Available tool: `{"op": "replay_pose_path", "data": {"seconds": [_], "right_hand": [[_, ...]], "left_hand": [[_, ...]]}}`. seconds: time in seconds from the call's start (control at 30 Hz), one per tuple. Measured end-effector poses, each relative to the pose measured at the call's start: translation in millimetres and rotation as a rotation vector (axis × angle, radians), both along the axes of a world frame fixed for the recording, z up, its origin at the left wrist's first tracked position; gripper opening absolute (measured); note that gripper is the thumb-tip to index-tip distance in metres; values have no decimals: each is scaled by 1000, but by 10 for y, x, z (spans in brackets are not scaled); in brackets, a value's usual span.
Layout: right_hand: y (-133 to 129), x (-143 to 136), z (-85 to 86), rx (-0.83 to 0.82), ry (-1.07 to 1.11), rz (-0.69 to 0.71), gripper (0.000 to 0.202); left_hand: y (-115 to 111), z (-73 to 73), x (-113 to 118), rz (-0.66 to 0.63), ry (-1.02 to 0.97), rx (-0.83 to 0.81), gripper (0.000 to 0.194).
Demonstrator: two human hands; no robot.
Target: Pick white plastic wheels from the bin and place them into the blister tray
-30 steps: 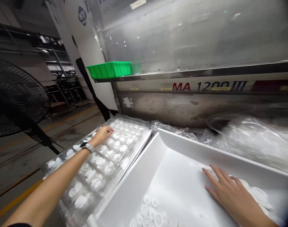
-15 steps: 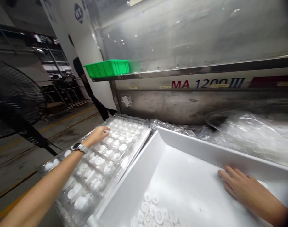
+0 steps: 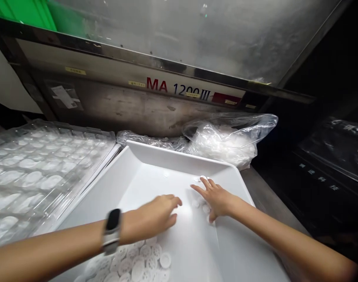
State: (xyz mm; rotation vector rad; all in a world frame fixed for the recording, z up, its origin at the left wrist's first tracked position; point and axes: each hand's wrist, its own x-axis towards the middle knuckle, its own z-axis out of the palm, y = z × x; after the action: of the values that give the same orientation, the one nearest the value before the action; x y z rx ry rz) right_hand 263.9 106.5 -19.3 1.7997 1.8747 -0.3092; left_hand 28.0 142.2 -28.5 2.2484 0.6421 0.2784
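My left hand (image 3: 153,217), with a watch on its wrist, hovers over the middle of the white bin (image 3: 181,156); its fingers are curved and apart, with nothing visible in them. My right hand (image 3: 215,197) is spread over small white discs (image 3: 206,208) at the bin's right side. A pile of white patterned discs (image 3: 145,254) lies in the near left part of the bin, below my left hand. To the left stands a clear compartment tray (image 3: 64,156) with white parts in its cells.
Behind the bin lies a clear plastic bag (image 3: 225,145) of white material. A metal machine panel (image 3: 123,105) rises at the back, with a green bin (image 3: 26,13) on its ledge. A black machine (image 3: 322,176) stands at the right.
The view has turned right. My left hand has moved from over the compartment tray into the white bin. My right hand is now spread over small discs.
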Motion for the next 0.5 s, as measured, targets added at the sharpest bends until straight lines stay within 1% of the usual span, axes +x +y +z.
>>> {"op": "replay_pose_path", "data": {"seconds": [0.03,0.07,0.13,0.17,0.23,0.3,0.4,0.47,0.5], "right_hand": [[55,6,-19,-11,-6,-28,71],[116,27,-33,-19,-9,-57,69],[222,103,-42,-30,9,-99,65],[258,152,-40,-34,29,-107,63],[290,251,-37,-35,83,-93,58],[284,330,-53,-21,137,-69,53],[271,403,-123,-11,207,-44,46],[279,435,-185,-21,254,-20,41],[285,449,-213,-25,277,-4,38]], "left_hand": [[-19,-129,217,-7,-20,-67,35],[-27,-247,410,23,-53,-125,39],[-55,-440,720,149,-160,-230,42],[-93,-512,839,230,-224,-278,44],[-229,-609,1016,387,-344,-388,47],[-421,-652,1142,519,-444,-503,51],[-683,-645,1337,666,-572,-654,56],[-764,-617,1502,746,-660,-748,57],[-769,-601,1589,782,-704,-802,58]]}}
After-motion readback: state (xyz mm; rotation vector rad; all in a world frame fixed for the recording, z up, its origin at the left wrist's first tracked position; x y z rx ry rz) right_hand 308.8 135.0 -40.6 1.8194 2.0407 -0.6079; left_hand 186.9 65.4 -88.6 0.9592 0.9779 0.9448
